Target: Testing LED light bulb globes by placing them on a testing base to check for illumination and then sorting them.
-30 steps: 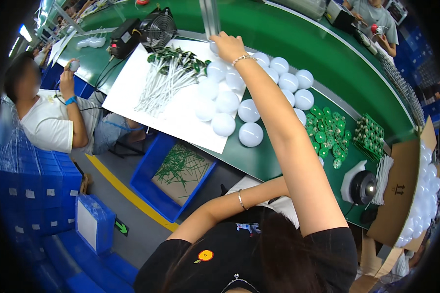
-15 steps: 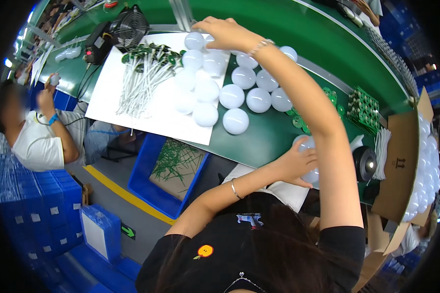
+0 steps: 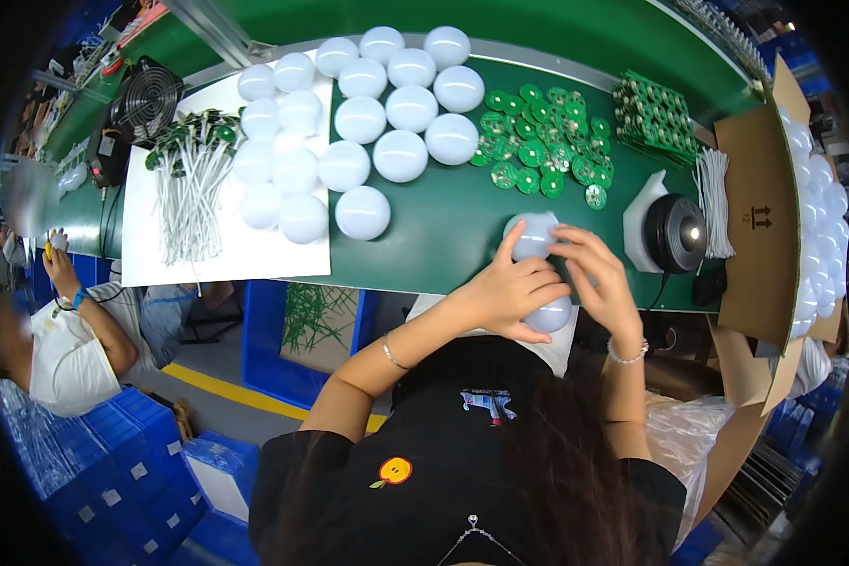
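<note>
White globes (image 3: 536,224) are filling our left hand (image 3: 514,294), fingers clamped round them; our right hand (image 3: 596,281), no longer reaching away, is touching one, fingers parted.

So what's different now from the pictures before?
The right hand has left the far white globes and come back toward the body. It's now at the upper globe, near the left hand, which still has its lower globe too. The whole view shifted. The green discs look the same.
</note>
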Tool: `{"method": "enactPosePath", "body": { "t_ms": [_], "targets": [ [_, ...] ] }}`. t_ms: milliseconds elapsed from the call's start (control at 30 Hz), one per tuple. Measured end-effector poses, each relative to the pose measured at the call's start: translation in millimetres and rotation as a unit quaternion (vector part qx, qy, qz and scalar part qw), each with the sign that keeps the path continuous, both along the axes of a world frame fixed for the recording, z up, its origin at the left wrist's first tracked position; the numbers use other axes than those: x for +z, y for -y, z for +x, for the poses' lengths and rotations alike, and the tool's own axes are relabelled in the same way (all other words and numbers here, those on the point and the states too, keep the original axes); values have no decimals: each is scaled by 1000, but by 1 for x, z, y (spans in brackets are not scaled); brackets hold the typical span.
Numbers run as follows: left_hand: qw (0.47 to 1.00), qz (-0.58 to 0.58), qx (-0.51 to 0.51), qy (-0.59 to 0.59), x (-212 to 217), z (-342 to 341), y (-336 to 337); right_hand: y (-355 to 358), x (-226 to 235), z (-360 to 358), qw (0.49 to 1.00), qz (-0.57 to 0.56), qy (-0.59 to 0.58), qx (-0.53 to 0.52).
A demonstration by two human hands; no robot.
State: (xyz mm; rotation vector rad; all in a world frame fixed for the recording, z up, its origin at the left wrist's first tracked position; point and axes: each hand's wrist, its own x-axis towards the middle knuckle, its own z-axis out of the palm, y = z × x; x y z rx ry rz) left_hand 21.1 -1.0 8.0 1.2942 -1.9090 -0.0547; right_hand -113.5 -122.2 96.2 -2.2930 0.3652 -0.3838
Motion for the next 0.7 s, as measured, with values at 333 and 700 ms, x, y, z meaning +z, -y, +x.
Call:
{"method": "enactPosePath", "body": {
  "t_ms": [333,700],
  "targets": [
    [968,72,-50,-235,2,7,-21,6,-42,12,992,-124,-4,7],
    [956,-24,293,15,1,27,-40,35,-17,-60,925,-60,244,-285]
  ]
}}
